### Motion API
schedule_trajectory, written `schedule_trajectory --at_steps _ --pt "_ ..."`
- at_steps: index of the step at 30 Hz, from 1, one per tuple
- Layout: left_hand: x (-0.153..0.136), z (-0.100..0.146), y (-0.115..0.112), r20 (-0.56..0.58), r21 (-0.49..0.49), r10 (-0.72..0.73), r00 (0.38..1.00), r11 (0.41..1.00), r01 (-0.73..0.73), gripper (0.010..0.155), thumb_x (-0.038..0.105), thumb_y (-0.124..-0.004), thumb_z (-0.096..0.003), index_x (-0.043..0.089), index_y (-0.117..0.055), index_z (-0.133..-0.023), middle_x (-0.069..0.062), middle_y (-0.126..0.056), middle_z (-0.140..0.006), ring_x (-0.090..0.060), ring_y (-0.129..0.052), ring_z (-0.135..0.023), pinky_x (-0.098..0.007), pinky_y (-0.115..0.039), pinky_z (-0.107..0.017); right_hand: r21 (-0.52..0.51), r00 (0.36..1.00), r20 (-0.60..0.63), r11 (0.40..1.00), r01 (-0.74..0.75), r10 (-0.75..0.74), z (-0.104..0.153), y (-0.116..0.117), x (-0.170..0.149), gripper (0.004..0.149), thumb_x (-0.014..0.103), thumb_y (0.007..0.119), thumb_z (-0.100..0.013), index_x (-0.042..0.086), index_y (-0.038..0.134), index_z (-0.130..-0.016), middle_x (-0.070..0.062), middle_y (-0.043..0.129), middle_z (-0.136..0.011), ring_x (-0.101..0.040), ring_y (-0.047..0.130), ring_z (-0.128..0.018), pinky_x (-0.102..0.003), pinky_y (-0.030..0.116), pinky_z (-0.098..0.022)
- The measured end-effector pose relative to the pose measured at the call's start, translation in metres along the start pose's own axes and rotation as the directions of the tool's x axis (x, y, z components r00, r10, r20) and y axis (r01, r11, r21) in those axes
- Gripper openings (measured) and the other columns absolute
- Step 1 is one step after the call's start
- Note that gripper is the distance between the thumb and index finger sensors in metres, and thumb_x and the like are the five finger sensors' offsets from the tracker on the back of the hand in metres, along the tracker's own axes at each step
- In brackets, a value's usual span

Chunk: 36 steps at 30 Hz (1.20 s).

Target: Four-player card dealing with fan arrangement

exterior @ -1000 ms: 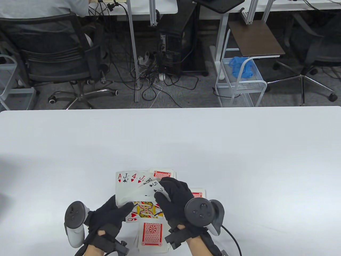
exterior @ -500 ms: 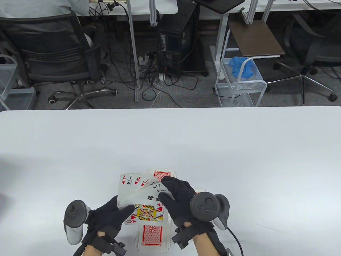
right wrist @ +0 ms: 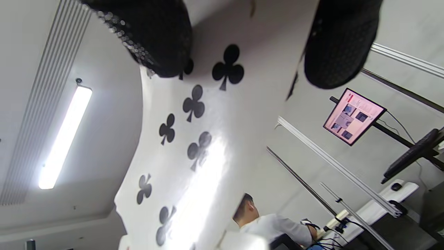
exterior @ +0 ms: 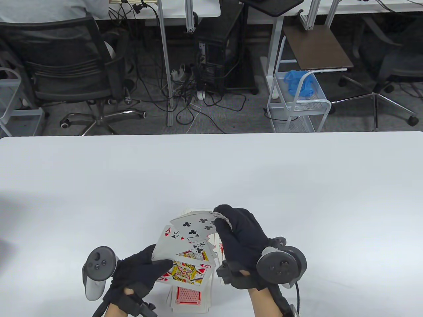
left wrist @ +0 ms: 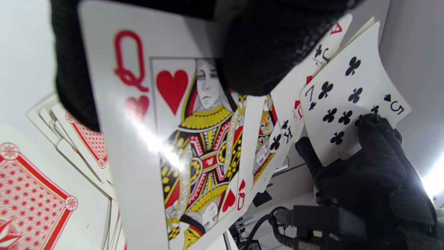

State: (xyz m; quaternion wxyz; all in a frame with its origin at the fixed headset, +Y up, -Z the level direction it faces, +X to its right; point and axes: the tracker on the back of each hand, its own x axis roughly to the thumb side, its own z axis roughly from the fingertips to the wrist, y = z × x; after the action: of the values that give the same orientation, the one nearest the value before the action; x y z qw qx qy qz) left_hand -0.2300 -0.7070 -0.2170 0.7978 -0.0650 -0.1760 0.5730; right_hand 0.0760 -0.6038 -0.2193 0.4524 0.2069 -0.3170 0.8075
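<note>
Since the earlier frame, the black-gloved right hand (exterior: 243, 237) has lifted, pinching the black seven-of-clubs card (exterior: 195, 224) up out of the fan of face-up playing cards (exterior: 185, 261). That fan is gripped by the black-gloved left hand (exterior: 140, 269) above red-backed cards (exterior: 188, 297) lying on the white desk (exterior: 211, 171).

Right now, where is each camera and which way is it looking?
Table view: above, looking down at the table; shows left hand, right hand and the card fan.
Left wrist view: under the left hand, facing the queen; black fingers on top.
Right wrist view: tilted up toward the ceiling; fingers pinch a clubs card.
All three see that clubs card.
</note>
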Motion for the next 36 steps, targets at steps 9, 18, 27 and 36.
schedule_trajectory --at_steps 9,18,27,36 --pt "0.001 0.0 -0.001 0.011 -0.008 0.006 1.0 1.0 -0.006 0.042 0.037 -0.096 -0.0447 0.022 -0.093 -0.083 -0.005 -0.112 -0.072 -0.031 -0.118 -0.055 -0.043 -0.101 -0.036 0.01 0.996 0.078 0.999 0.036 -0.036 0.001 0.011 0.01 0.04 0.028 0.081 -0.056 0.022 0.079 -0.095 -0.009 0.093 -0.088 -0.038 0.092 -0.078 -0.067 0.071 -0.06" --pt "-0.003 0.006 0.012 -0.006 0.117 0.069 0.998 0.991 -0.068 0.042 0.038 -0.096 -0.0453 0.021 -0.092 -0.084 -0.004 -0.111 -0.072 -0.03 -0.118 -0.055 -0.042 -0.102 -0.036 0.085 0.994 0.01 0.991 0.107 -0.108 -0.002 -0.001 -0.01 0.04 0.027 0.081 -0.055 0.021 0.081 -0.094 -0.01 0.094 -0.085 -0.037 0.094 -0.073 -0.067 0.072 -0.059" --pt "0.004 0.008 0.014 0.052 0.151 0.083 0.995 0.984 -0.09 0.042 0.037 -0.097 -0.0445 0.022 -0.092 -0.084 -0.004 -0.111 -0.072 -0.029 -0.118 -0.054 -0.041 -0.103 -0.035 0.308 0.994 -0.105 0.951 0.015 0.018 -0.002 0.011 -0.015 0.041 0.025 0.079 -0.056 0.013 0.079 -0.095 -0.012 0.095 -0.081 -0.036 0.096 -0.066 -0.066 0.073 -0.056" --pt "0.005 0.007 0.012 0.067 0.129 0.072 0.995 0.988 -0.08 0.044 0.036 -0.099 -0.0429 0.023 -0.091 -0.084 -0.002 -0.111 -0.072 -0.028 -0.119 -0.055 -0.04 -0.104 -0.036 0.349 0.984 -0.154 0.937 -0.03 0.089 0.006 0.032 -0.012 0.057 0.03 0.072 -0.061 -0.001 0.068 -0.11 -0.025 0.087 -0.097 -0.052 0.087 -0.08 -0.072 0.068 -0.059"
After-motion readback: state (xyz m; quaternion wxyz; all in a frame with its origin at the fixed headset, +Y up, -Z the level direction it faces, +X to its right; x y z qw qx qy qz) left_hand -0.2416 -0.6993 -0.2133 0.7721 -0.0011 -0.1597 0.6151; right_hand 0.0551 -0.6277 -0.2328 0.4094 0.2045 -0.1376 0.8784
